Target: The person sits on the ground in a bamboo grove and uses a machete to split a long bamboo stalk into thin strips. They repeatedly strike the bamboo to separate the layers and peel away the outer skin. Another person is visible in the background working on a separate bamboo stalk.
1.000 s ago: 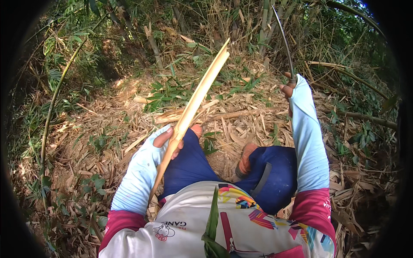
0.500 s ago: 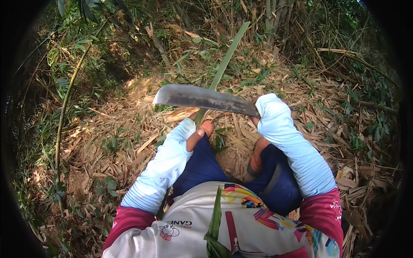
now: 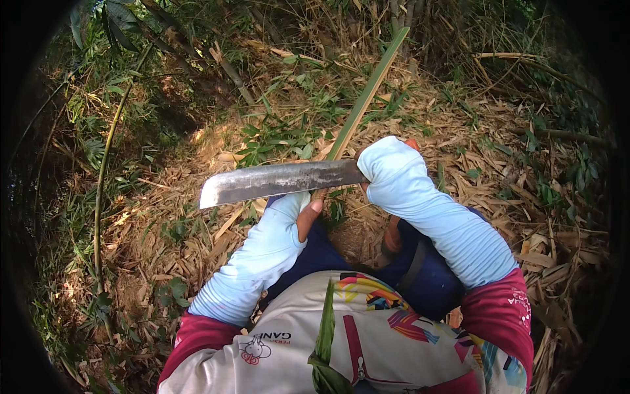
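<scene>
My right hand, in a light blue sleeve that covers most of it, is closed round the handle of a machete. The broad dark blade, worn pale along its edge and tip, points left and lies nearly level over my knees. Below the blade, my left hand is closed on a long green bamboo strip. Only the thumb shows well; blade and sleeve hide the other fingers. The strip slants away to the upper right, its pale cut side facing right, and its near end passes behind the blade.
Dry bamboo leaves and sheaths cover the ground around my legs in dark blue trousers. A thin upright stem stands at the left. Bamboo clumps rise at the back. A green leaf hangs before my shirt.
The machete has swung left and lower, its tip dropping. The bamboo strip has leaned further right and turned, so its pale side shows. My left hand has shifted slightly right.
</scene>
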Action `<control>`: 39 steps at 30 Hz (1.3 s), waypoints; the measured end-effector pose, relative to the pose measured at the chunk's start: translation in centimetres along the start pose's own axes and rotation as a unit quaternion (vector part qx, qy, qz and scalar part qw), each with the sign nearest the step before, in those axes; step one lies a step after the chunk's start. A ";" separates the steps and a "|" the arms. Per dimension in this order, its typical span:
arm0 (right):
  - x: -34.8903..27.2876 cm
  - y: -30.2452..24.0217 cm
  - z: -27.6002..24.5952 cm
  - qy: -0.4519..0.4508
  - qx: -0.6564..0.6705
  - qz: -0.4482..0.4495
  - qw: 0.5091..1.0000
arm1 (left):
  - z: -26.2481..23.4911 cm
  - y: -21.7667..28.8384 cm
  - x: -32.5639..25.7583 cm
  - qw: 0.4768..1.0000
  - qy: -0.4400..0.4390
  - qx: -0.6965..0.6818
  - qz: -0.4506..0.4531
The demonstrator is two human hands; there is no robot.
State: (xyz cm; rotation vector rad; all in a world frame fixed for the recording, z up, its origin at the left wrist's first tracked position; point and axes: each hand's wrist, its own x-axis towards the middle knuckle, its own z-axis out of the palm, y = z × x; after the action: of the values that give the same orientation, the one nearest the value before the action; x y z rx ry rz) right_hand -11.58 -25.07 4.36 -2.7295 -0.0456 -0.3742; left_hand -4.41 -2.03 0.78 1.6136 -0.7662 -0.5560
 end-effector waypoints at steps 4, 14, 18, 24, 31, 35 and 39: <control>0.0 0.4 -0.2 -0.005 -0.013 0.035 0.999 | -0.1 0.3 -0.6 1.000 -0.005 0.005 -0.006; 1.6 6.8 -1.5 0.100 0.030 0.240 0.965 | -2.0 0.7 -4.1 0.989 -0.043 0.015 -0.143; 0.7 19.5 -2.5 0.148 0.003 0.394 0.907 | -2.8 0.4 -5.3 0.981 -0.048 -0.031 -0.187; 0.0 20.4 -1.3 0.164 0.114 0.310 0.930 | -4.1 -0.9 -5.6 0.964 -0.009 -0.152 -0.216; -0.8 3.3 -1.3 0.056 0.027 0.178 0.982 | -4.3 -1.1 -3.8 0.944 -0.054 -0.232 -0.230; 0.6 -0.2 -0.9 -0.127 -0.044 0.072 0.988 | -4.3 -1.2 -3.4 0.942 -0.073 -0.236 -0.225; 1.8 -1.3 0.8 -0.242 -0.068 0.102 0.962 | -4.1 -1.1 -3.3 0.941 -0.079 -0.234 -0.231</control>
State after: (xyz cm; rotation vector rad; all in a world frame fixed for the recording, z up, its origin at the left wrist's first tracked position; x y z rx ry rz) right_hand -9.81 -23.59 4.63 -2.8573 0.1345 0.3660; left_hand -3.44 3.29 0.23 1.3046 -0.3202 -1.1273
